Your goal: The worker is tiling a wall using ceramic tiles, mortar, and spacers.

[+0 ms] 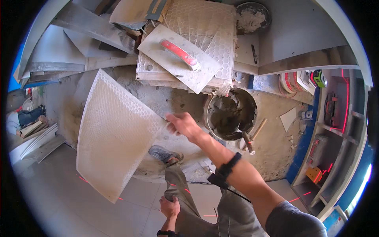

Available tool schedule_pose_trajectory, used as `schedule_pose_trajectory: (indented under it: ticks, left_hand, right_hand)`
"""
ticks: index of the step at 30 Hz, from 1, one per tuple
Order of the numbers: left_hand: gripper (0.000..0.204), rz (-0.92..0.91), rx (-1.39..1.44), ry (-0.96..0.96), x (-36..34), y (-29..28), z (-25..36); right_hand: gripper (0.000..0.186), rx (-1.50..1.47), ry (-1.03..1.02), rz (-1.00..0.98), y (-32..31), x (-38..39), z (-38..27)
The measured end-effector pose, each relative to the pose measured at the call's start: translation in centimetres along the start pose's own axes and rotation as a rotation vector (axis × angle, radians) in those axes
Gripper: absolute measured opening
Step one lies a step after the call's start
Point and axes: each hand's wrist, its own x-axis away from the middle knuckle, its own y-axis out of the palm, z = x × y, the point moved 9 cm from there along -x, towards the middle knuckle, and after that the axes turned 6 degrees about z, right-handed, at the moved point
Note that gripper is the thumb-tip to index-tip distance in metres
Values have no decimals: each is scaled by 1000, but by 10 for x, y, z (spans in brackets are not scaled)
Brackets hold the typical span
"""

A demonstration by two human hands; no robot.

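My right hand is closed on the right corner of a large pale tile. The tile tilts over the floor at left, its patterned back showing a raised grid along the upper edge. My left hand is low by my trouser knee, fingers curled; whatever is inside them, if anything, is hidden. Right of my right hand stands a bucket of wet grey mortar, with a trowel handle sticking out over its rim. A flat trowel with a red handle lies on a stack of tiles ahead.
A bowl of pale powder stands at the far right, a marker nearby. Shelving with tools lines the right side; red laser lines cross it and the floor. A tile shard lies on the rough floor. At left, boards are stacked.
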Motion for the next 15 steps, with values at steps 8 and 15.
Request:
schedule_pose_trajectory:
  ticks: [8, 15]
  left_hand:
    - [51, -27, -32, -54, 3, 1, 3]
    - [49, -25, 32, -74, -3, 1, 0]
  right_hand:
    - [30, -154, -4, -151, 23, -44, 10]
    - [23, 10, -251, -84, 24, -51, -4]
